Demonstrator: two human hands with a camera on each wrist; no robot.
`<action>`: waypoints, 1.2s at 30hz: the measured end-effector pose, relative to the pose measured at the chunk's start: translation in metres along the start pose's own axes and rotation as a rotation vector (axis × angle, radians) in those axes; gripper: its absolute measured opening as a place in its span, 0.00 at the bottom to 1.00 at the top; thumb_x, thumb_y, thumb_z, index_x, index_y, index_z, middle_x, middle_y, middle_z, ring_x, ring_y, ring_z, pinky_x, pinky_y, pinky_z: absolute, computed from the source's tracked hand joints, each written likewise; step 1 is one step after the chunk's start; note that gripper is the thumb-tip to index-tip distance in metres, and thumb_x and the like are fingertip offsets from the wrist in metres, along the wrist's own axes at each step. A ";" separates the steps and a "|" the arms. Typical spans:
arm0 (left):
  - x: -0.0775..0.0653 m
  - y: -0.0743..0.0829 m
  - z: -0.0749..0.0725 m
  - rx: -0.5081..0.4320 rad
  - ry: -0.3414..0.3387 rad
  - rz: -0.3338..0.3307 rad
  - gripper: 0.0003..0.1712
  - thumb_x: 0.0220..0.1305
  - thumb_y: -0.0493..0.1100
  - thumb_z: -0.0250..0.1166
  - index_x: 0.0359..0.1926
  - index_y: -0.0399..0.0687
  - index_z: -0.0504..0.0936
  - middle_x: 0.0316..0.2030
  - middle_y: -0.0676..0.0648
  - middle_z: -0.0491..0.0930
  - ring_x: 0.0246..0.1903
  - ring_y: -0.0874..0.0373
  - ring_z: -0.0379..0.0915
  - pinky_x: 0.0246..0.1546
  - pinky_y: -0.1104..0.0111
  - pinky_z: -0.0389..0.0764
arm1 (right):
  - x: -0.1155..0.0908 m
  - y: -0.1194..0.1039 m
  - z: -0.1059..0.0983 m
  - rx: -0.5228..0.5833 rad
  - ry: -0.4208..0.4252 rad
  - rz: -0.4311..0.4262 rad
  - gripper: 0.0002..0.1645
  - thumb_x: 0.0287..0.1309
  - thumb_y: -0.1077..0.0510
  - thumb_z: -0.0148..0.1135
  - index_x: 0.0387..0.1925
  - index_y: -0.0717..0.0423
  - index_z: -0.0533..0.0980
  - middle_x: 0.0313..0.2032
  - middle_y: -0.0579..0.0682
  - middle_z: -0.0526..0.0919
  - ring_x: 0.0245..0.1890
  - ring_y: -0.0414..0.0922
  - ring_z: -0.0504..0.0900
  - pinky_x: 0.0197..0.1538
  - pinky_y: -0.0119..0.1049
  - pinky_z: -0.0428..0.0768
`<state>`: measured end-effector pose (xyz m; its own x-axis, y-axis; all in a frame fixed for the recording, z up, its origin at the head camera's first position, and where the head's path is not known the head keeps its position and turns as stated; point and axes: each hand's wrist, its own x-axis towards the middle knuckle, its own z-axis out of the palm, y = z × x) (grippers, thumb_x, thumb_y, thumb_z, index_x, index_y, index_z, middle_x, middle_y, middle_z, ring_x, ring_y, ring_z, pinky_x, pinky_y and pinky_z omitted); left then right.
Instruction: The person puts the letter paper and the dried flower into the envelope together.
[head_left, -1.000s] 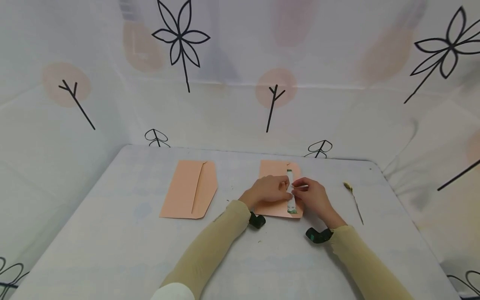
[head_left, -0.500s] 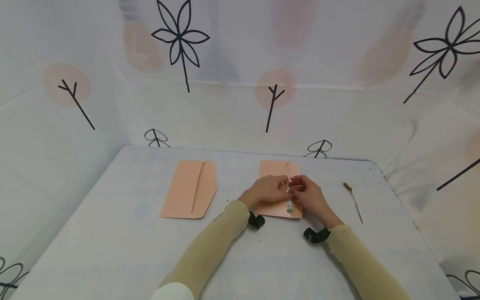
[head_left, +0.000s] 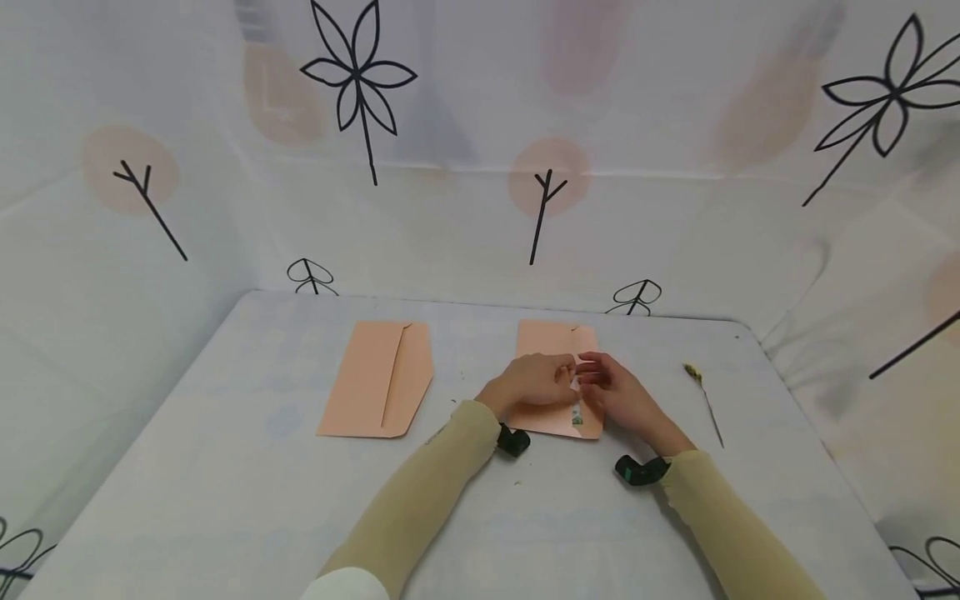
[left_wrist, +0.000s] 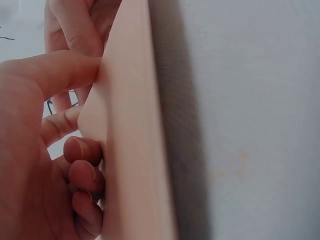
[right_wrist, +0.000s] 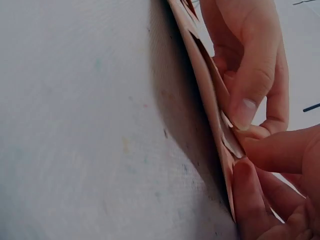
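A peach envelope point(head_left: 542, 337) lies under both hands, right of the table's middle. Along its flap edge runs a narrow white paper strip point(head_left: 577, 414) with green print, mostly covered by fingers. My left hand point(head_left: 534, 380) rests over the envelope and pinches the strip between thumb and index finger; its other fingers are curled. From the right, my right hand point(head_left: 624, 403) pinches the strip's edge with thumb and forefinger. In the right wrist view, a white edge of the strip point(right_wrist: 231, 141) shows between the two hands' fingertips.
A second peach envelope point(head_left: 367, 379) lies flat to the left, its flap side up. On the right is a dried flower point(head_left: 703, 400) with a thin stem. Small crumbs dot the white table point(head_left: 480, 517), and a printed cloth point(head_left: 450, 208) hangs behind it.
My right hand has shifted slightly left toward the left hand. Less of the paper strip shows now, its upper end hidden or folded down. The left hand has barely moved.
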<state>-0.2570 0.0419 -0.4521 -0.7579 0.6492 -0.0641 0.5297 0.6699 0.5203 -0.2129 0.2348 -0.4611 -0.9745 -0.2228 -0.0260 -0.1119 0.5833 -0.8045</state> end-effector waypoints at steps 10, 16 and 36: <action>0.002 0.003 0.000 0.051 -0.012 -0.012 0.15 0.61 0.61 0.64 0.43 0.63 0.72 0.24 0.56 0.72 0.29 0.61 0.71 0.30 0.69 0.66 | -0.006 0.002 -0.005 -0.009 -0.019 0.023 0.30 0.70 0.59 0.59 0.69 0.60 0.62 0.61 0.62 0.74 0.62 0.57 0.74 0.61 0.54 0.71; 0.002 0.003 0.001 0.063 -0.016 -0.001 0.14 0.61 0.59 0.65 0.42 0.63 0.73 0.23 0.56 0.71 0.28 0.61 0.70 0.28 0.69 0.65 | -0.014 0.002 -0.008 0.016 -0.020 0.043 0.29 0.69 0.63 0.58 0.68 0.60 0.63 0.61 0.61 0.75 0.63 0.57 0.72 0.62 0.55 0.70; -0.001 0.005 -0.001 0.076 -0.035 0.020 0.15 0.61 0.60 0.66 0.38 0.62 0.71 0.19 0.58 0.63 0.23 0.63 0.65 0.25 0.71 0.59 | -0.039 0.016 -0.044 0.034 0.093 0.054 0.24 0.71 0.57 0.58 0.65 0.59 0.69 0.59 0.61 0.76 0.55 0.52 0.80 0.46 0.28 0.79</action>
<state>-0.2540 0.0440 -0.4489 -0.7342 0.6736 -0.0847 0.5727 0.6814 0.4557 -0.1858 0.2874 -0.4468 -0.9930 -0.1170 -0.0157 -0.0536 0.5653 -0.8231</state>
